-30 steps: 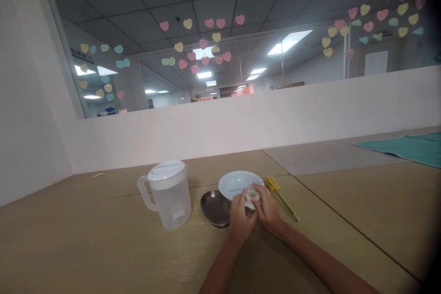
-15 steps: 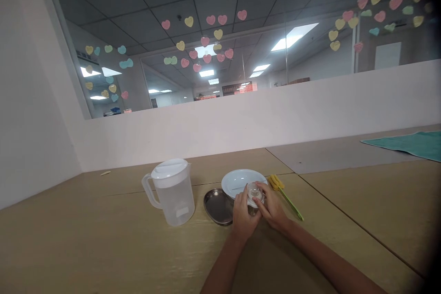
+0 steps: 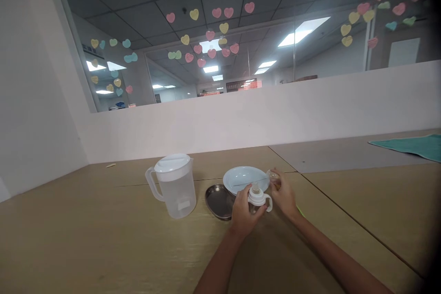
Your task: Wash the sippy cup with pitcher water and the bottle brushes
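My left hand [image 3: 243,213] is closed around a baby bottle [image 3: 257,196] with a white collar, a side handle and a clear nipple on top. The bottle stands upright near the front of a white bowl [image 3: 237,171], its lower body partly hidden by my fingers. To the right, my right hand [image 3: 284,195] grips a clear bottle cap [image 3: 272,176], held apart from the bottle beside the bowl's rim. A thin straight item [image 3: 250,182] lies in the bowl. Left of my left hand is a metal tray [image 3: 219,202].
A translucent lidded pitcher [image 3: 177,190] stands left of the tray. Behind my right hand lies a brush, its green handle [image 3: 301,211] partly showing. A teal cloth [image 3: 413,147] lies at the far right. A white wall with a window [image 3: 241,119] rises behind the table.
The clear cap has come off the bottle, and my right hand has carried it up and to the right. My left hand keeps hold of the bottle. The view has shifted slightly.
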Available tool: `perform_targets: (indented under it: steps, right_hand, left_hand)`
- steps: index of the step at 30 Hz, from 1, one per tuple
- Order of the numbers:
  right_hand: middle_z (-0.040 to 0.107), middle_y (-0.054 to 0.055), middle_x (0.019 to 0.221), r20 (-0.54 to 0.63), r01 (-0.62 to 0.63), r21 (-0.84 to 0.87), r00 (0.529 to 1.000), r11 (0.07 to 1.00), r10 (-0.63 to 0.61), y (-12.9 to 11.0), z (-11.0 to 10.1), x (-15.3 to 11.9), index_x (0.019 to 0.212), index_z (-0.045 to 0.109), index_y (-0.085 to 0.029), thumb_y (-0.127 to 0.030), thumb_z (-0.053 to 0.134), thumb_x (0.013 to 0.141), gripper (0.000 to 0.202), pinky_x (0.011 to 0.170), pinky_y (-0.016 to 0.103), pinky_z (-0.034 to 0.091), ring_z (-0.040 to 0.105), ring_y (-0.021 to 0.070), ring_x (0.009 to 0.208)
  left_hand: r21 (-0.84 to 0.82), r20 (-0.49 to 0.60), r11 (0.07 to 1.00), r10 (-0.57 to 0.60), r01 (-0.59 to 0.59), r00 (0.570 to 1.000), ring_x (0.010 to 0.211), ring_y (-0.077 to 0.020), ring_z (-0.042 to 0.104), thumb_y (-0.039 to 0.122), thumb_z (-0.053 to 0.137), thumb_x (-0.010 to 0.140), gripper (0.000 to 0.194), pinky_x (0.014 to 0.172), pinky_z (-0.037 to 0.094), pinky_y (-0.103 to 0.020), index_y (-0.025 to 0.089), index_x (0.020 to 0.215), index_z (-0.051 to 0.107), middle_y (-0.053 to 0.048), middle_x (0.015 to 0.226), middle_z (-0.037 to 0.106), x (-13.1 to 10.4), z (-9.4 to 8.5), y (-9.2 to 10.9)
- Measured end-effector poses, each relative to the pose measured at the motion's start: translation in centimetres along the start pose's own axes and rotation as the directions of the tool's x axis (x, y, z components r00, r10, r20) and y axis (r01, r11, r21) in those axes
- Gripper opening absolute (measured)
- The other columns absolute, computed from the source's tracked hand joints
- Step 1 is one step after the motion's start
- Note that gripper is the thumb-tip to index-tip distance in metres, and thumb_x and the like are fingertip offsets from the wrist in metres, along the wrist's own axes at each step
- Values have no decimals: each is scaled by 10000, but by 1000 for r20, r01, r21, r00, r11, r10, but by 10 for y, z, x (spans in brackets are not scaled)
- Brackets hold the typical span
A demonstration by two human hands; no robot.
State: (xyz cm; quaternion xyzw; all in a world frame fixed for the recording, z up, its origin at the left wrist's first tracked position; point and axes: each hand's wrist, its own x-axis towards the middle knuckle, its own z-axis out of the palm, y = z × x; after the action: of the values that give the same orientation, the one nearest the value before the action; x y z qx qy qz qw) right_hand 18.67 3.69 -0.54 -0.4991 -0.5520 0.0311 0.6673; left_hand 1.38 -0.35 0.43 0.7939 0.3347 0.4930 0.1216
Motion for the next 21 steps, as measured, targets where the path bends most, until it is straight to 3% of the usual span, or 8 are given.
perform_targets:
  steps: [5, 8, 11, 16, 21]
  right_hand:
    - [468, 103, 1267, 149, 122, 26, 981, 992, -124, 5, -1, 3, 1092, 536, -202, -212, 369, 812, 327, 846, 418, 489, 554, 200, 1001]
    - [386, 116, 1334, 190, 94, 83, 976, 992, -109, -1, -2, 3, 1166, 488, -219, -222, 410, 806, 368, 801, 392, 516, 597, 168, 884]
    - [379, 130, 1335, 200, 41, 145, 977, 989, -70, -3, -2, 4, 1212, 438, -222, -286, 491, 781, 439, 775, 372, 529, 614, 176, 888]
    - [521, 140, 1186, 296, -90, 216, 955, 972, 23, 0, -1, 6, 1289, 340, -203, -375, 585, 731, 633, 784, 365, 528, 636, 208, 904]
    - [588, 102, 1078, 373, -71, 176, 928, 982, 0, 3, -2, 7, 1268, 357, -206, -421, 617, 711, 651, 865, 418, 492, 656, 198, 820]
  left_hand:
    - [12, 17, 1000, 6, -6, 1000, 1112, -234, 477, 365, 621, 744, 570, 966, 375, -396, 188, 1248, 425, -91, 1211, 537, 0, -2, 1]
    - [13, 34, 1000, 11, -11, 999, 1108, -231, 479, 356, 621, 747, 566, 964, 376, -389, 192, 1252, 425, -87, 1208, 539, 1, -3, 2]
    - [15, 46, 1000, 14, -14, 999, 1106, -235, 480, 346, 627, 742, 573, 962, 376, -387, 193, 1255, 424, -87, 1214, 536, 1, -3, 3]
    - [16, 38, 1000, 6, -7, 999, 1090, -233, 489, 345, 631, 740, 565, 949, 387, -378, 198, 1247, 432, -83, 1195, 546, 0, -3, 4]
    - [0, 35, 1000, 8, -8, 999, 1085, -221, 489, 322, 645, 731, 565, 951, 385, -370, 202, 1241, 433, -69, 1197, 545, 1, -3, 6]
